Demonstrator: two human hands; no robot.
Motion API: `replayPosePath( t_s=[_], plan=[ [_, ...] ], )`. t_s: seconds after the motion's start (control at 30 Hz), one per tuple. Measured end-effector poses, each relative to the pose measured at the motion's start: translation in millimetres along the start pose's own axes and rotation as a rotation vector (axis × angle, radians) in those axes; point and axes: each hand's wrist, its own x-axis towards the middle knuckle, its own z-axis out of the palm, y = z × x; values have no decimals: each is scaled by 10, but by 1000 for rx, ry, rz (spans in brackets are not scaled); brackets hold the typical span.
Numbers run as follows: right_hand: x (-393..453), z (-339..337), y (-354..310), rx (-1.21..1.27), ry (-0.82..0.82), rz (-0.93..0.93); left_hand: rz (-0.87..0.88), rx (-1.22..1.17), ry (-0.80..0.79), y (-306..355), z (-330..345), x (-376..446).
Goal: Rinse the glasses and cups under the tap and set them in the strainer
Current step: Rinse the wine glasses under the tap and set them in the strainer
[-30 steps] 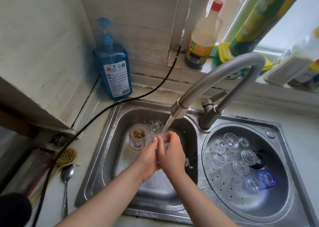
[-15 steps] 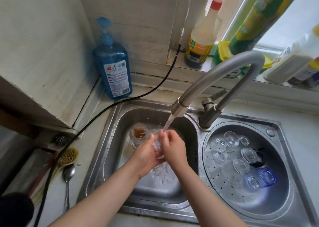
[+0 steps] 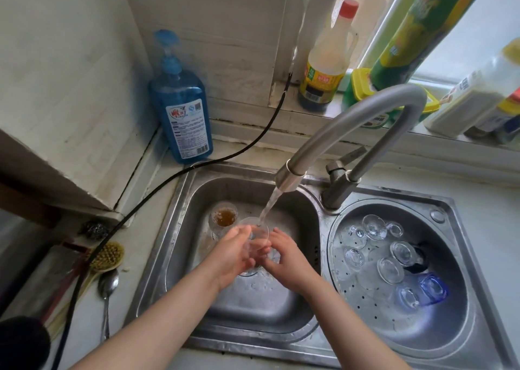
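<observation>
A clear glass [image 3: 255, 233] sits under the running tap [image 3: 287, 179] over the left sink basin [image 3: 180, 257]. My left hand [image 3: 233, 252] grips its left side. My right hand [image 3: 284, 254] has its fingers curled on the right side of the glass. Water falls onto the glass rim. A second glass [image 3: 224, 217] with brown liquid stands behind, at the back left of the basin. The round perforated strainer [image 3: 365, 307] in the right basin holds several upturned clear glasses [image 3: 374, 227] and a blue cup [image 3: 433, 288].
A blue soap pump bottle [image 3: 181, 107] stands at the back left. A black cable [image 3: 197, 164] crosses the counter. A brush [image 3: 108, 255] and a spoon [image 3: 108, 285] lie left of the sink. Bottles [image 3: 326, 59] line the window sill.
Both hands have shifted slightly toward me and apart, and the glass has turned so its open rim faces the water stream.
</observation>
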Motion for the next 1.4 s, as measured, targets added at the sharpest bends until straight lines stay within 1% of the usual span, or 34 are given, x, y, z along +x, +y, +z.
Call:
replayPosePath(
  t_s=[0.13, 0.2, 0.23, 0.27, 0.3, 0.37, 0.4, 0.47, 0.5, 0.57, 0.63, 0.7, 0.77, 0.83, 0.87, 0.93, 0.97, 1.0, 1.03, 1.07, 1.13, 1.17, 1.23, 1.27, 1.33, 1.4],
  plan=[
    [20, -29, -105, 8, 66, -53, -53, -142, -11, 34, 16, 7],
    [16, -47, -173, -6, 46, -9, -69, -130, 18, 73, 38, 20],
    [21, -56, -184, -9, 37, 32, -67, -75, 59, 97, 59, 26],
    [25, -81, -202, -18, 35, 68, -46, 48, 116, 109, 68, 52],
    [34, -106, -209, -28, 28, 115, -4, 225, 182, 119, 74, 62],
    [51, -189, -237, 50, -17, 206, 178, 635, 303, 92, 22, 111],
    [61, -240, -262, 131, -66, 252, 283, 769, 296, 84, -1, 121],
    [60, -354, -324, 302, -184, 334, 406, 897, 145, 94, 5, 110],
    [55, -404, -355, 371, -237, 369, 422, 922, 71, 94, 17, 118],
    [47, -482, -410, 458, -297, 430, 439, 900, 21, 90, 22, 158],
    [44, -538, -440, 484, -323, 485, 457, 857, 16, 93, 21, 196],
    [32, -578, -454, 505, -399, 509, 434, 827, 23, 75, 21, 235],
    [11, -603, -463, 620, -490, 498, 369, 810, 35, 47, 8, 243],
    [-13, -641, -446, 803, -512, 485, 321, 791, 62, 40, -27, 243],
    [-29, -663, -427, 917, -488, 487, 295, 760, 75, 44, -57, 247],
    [-54, -671, -339, 1171, -378, 500, 225, 662, 91, 76, -105, 238],
    [-70, -641, -293, 1256, -295, 491, 183, 583, 81, 90, -125, 238],
    [-83, -587, -237, 1268, -196, 465, 139, 483, 58, 105, -128, 233],
    [-103, -527, -184, 1209, -99, 425, 106, 408, 40, 124, -114, 215],
    [-129, -467, -167, 1097, -33, 373, 95, 383, 37, 131, -100, 208],
    [-167, -347, -198, 864, 0, 275, 101, 467, 65, 132, -56, 198],
    [-168, -294, -241, 807, 5, 243, 100, 515, 81, 127, -23, 183],
    [-141, -189, -326, 788, 25, 201, 77, 544, 129, 111, 31, 184],
    [-118, -138, -358, 818, 53, 196, 65, 545, 161, 112, 57, 182],
    [-59, -52, -384, 880, 151, 241, 44, 530, 211, 128, 90, 181],
    [-8, -7, -404, 924, 231, 314, 30, 488, 204, 124, 120, 159]
  ],
)
